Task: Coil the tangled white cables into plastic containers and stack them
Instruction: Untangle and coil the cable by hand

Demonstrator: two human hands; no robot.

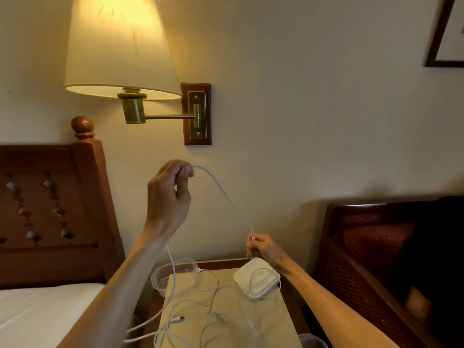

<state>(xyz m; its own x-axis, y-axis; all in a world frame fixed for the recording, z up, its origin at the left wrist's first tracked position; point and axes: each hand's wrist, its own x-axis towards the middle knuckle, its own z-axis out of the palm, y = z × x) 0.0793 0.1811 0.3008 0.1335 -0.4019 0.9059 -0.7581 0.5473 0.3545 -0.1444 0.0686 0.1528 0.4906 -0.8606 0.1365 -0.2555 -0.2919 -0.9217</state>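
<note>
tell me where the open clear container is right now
In the head view, the clear container sits at the table's back-left corner, beside the bed, behind the left forearm.

Smooth white plastic-coated cable point(226, 197), clear glossy plastic container point(160, 275), polished wooden headboard point(50, 209), matt fabric lampshade point(118, 46), brass lamp arm point(168, 117)

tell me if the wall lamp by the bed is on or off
On. The wall lamp's shade glows warm yellow from inside and throws a bright patch onto the wall around it.
</note>
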